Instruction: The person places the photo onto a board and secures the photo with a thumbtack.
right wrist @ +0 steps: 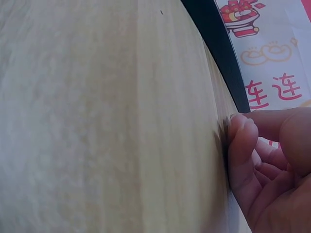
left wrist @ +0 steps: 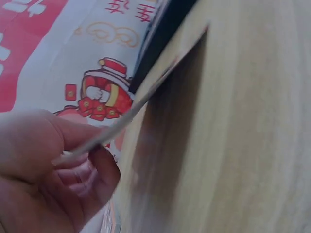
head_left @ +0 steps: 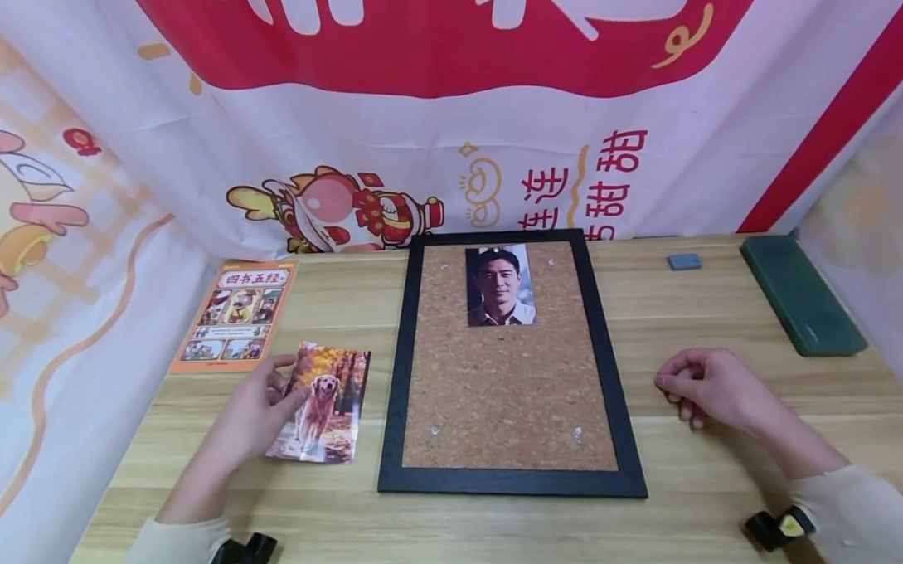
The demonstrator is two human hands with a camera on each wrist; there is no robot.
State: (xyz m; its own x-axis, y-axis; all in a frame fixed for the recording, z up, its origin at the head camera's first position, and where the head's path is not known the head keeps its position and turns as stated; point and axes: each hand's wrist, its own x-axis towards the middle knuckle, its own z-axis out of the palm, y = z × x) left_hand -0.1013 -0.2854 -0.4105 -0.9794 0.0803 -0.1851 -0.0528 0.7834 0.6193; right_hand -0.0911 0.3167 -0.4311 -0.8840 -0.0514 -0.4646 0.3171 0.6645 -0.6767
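My left hand (head_left: 257, 405) pinches a photo of a golden dog (head_left: 327, 411) at its left edge, thumb on top and fingers beneath. In the left wrist view the photo (left wrist: 131, 114) is edge-on, tilted above the table with its shadow below. My right hand (head_left: 712, 385) is right of the black-framed cork board (head_left: 500, 396), thumb and forefinger tips together. A tiny dark point shows at those fingertips in the right wrist view, where the hand (right wrist: 272, 155) is close over the table; its kind is hard to make out. A portrait photo (head_left: 500, 287) is on the upper cork.
Small shiny spots (head_left: 578, 434) show near the cork's corners. An orange booklet (head_left: 236, 318) lies at the back left. Toward the back right are a blue eraser-like block (head_left: 685, 261) and a dark green case (head_left: 803, 295). A printed cloth (head_left: 446, 124) hangs behind the table.
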